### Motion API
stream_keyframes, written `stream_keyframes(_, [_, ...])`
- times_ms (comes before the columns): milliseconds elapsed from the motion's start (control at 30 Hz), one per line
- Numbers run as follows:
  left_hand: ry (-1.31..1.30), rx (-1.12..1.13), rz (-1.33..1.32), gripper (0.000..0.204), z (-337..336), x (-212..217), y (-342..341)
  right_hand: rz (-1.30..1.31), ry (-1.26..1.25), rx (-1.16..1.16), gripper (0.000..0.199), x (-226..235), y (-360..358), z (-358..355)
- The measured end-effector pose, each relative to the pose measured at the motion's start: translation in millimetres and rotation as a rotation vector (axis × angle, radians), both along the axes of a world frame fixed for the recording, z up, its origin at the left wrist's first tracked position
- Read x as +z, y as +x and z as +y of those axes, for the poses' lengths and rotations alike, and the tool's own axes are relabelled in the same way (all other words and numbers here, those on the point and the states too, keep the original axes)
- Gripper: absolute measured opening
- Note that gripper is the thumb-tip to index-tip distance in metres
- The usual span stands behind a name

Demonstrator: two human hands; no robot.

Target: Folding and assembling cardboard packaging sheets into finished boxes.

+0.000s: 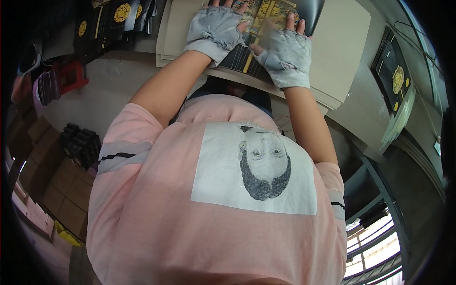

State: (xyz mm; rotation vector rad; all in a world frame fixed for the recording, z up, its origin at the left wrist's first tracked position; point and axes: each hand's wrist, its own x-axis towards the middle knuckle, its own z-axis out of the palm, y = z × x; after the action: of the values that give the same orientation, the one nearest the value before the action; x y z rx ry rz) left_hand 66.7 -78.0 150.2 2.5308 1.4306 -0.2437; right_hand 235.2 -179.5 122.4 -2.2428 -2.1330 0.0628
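A glossy black printed sheet with gold bands and a colourful pattern (pixel 265 16) lies in front of me, on a stack of pale beige boards (pixel 344 38). My left hand (pixel 216 31), in a worn grey fingerless glove, rests on the sheet's left side with fingers stretched out. On its right side is my right hand (pixel 287 52), gloved the same way, fingers apart and one of them smeared by motion. Neither hand grips anything that I can see. The upper edge of the picture cuts off the sheet's far end.
Black pieces with round gold emblems (pixel 107 19) lie at the far left. More black-and-gold sheets (pixel 396 71) sit on the right. Lower left are a red plastic stool (pixel 71 76), stacked black items (pixel 78 145) and cardboard boxes (pixel 66 194). A metal frame (pixel 377 183) stands lower right.
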Motion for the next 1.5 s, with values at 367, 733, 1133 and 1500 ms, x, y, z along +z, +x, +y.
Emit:
stream_keyframes(367, [0.066, -0.034, 0.014, 0.062, -1, -9, 0, -0.033, -0.026, 0.023, 0.083, -4, -3, 0])
stream_keyframes(733, [0.027, -0.029, 0.046, 0.065, -1, 4, 4, 0.041, -0.02, -0.006, 0.083, -15, -2, 2])
stream_keyframes(1133, [0.271, -0.179, -0.142, 0.071, -14, -44, -13, 0.066, -0.089, -0.016, 0.08, -3, -5, 5])
stream_keyframes(1500, [0.145, -0.443, 0.04, 0.063, -10, -53, -12, 0.058, -0.121, -0.01, 0.08, -5, -2, 4])
